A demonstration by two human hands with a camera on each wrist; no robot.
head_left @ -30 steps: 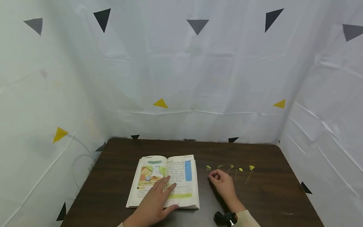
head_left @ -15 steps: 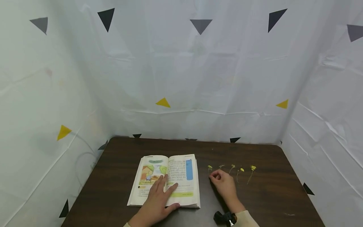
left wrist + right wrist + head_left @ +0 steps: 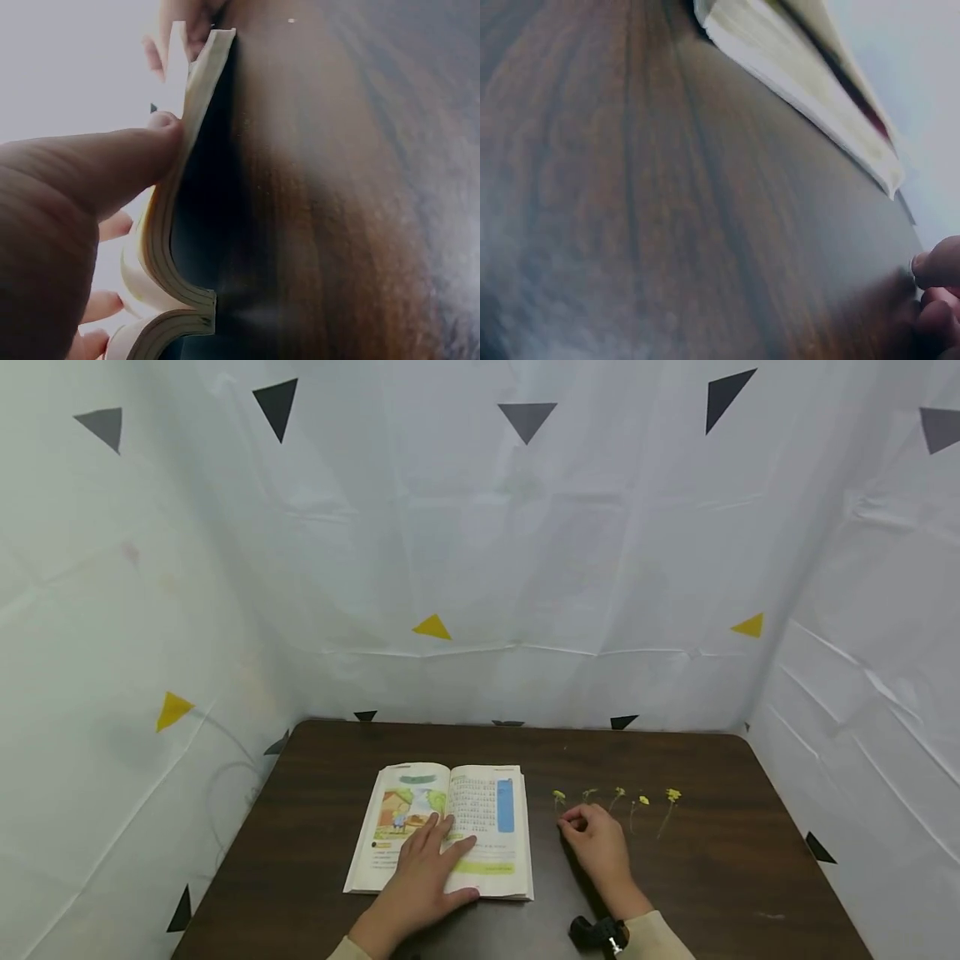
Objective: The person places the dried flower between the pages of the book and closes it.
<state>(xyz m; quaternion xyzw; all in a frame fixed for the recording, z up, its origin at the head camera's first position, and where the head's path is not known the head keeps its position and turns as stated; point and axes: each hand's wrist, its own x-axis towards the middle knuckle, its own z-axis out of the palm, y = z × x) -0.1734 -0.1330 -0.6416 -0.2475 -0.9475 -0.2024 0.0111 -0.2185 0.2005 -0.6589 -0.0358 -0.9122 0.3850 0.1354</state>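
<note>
An open book [image 3: 487,852] with a colour picture on its left page lies on the table. My left hand [image 3: 422,877] rests on it with spread fingers, over the gutter and lower pages. In the left wrist view the thumb [image 3: 142,154] lies against the book's near edge. To the right of the book, my right hand [image 3: 600,847] pinches the stem of the leftmost small yellow flower [image 3: 558,796]; the bloom shows just beyond the fingertips. In the right wrist view, only fingers [image 3: 941,262] show at the right edge, beside the book's side [image 3: 802,90].
Several more thin-stemmed flowers lie in a row to the right, the far one a larger yellow bloom [image 3: 672,795]. The dark wooden table [image 3: 720,877] is enclosed by white sheeting [image 3: 517,552] with triangles. A black wrist device [image 3: 596,933] sits on the right wrist.
The head view has shifted slightly. The left hand stays on the book with little movement, and the right hand keeps its fingertips at the leftmost flower's stem.
</note>
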